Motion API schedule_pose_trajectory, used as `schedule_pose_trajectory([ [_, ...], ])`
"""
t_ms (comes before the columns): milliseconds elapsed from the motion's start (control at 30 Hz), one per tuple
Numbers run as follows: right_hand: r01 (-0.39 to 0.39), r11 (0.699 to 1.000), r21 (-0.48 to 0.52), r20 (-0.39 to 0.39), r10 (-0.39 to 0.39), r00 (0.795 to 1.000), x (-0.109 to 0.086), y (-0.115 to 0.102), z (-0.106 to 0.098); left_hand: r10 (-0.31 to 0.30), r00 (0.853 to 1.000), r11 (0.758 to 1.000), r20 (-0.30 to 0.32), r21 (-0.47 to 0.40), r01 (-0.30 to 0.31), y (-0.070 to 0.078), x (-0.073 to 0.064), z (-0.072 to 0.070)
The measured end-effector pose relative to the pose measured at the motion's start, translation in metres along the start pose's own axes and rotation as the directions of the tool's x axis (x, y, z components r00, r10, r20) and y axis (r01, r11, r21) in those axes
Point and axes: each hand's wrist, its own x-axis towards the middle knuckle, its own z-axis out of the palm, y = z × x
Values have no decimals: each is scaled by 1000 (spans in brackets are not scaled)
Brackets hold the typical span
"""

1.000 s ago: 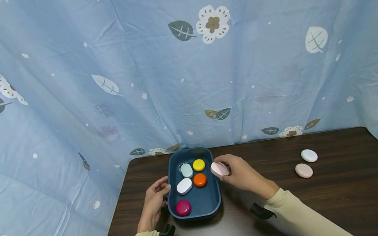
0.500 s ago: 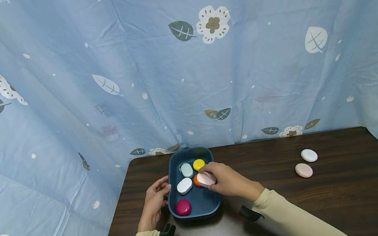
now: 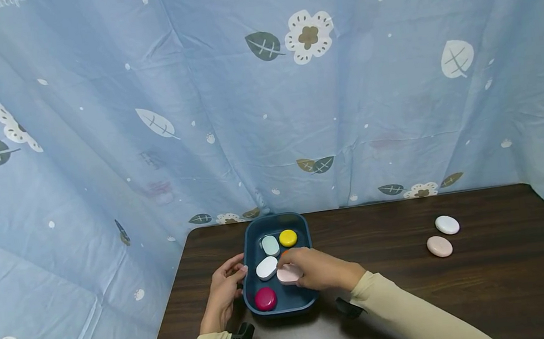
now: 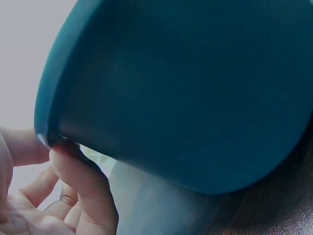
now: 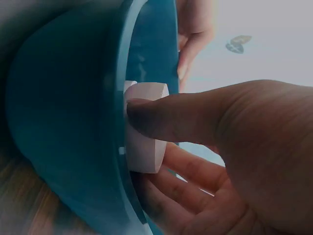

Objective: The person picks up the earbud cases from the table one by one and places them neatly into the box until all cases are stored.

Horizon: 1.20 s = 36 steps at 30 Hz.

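A dark blue rectangular container [image 3: 255, 305] with rounded corners stands on the table. My left hand [image 3: 224, 290] pinches its left rim between thumb and fingers, which the left wrist view shows close up. Inside the container, my right hand [image 3: 318, 267] holds a pale pink bar of soap [image 3: 289, 275] between thumb and fingers. The right wrist view shows this soap [image 5: 144, 156] at the near rim. Around it lie a white soap [image 3: 267, 268], a pale green one [image 3: 270, 245], a yellow one [image 3: 288, 238] and a magenta one [image 3: 265, 299]. An orange one [image 3: 284, 253] is mostly hidden by the right hand.
On the right of the dark wooden table [image 3: 516, 276] lie a white oval soap [image 3: 447, 224] and a pale pink oval soap [image 3: 439, 246], close together. A blue patterned curtain [image 3: 369, 97] hangs behind and to the left of the table.
My right hand has carried the pink soap left over the container's right rim, then nearer and down into it, covering most of the orange soap. The left hand has stayed at the rim.
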Motion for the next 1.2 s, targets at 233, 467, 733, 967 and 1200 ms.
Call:
schedule_pose_trajectory([
  [233,8,1000,-23,14,-8,1000,7,-2,7,-3,1000,1000,1,-4,3,0,0,0],
  [467,3,999,-40,16,-2,1000,11,0,12,2,1000,1000,3,0,-2,-1,-1,0],
  [733,0,998,55,-68,4,998,2,7,3,1,1000,1000,7,-7,-1,-1,-1,0],
  [967,-30,980,197,-179,66,982,-20,21,-12,-5,1000,1000,0,-12,5,0,0,0],
  [1200,-6,986,168,-321,60,945,-54,45,-29,4,1000,1000,2,-1,-4,0,1,0],
])
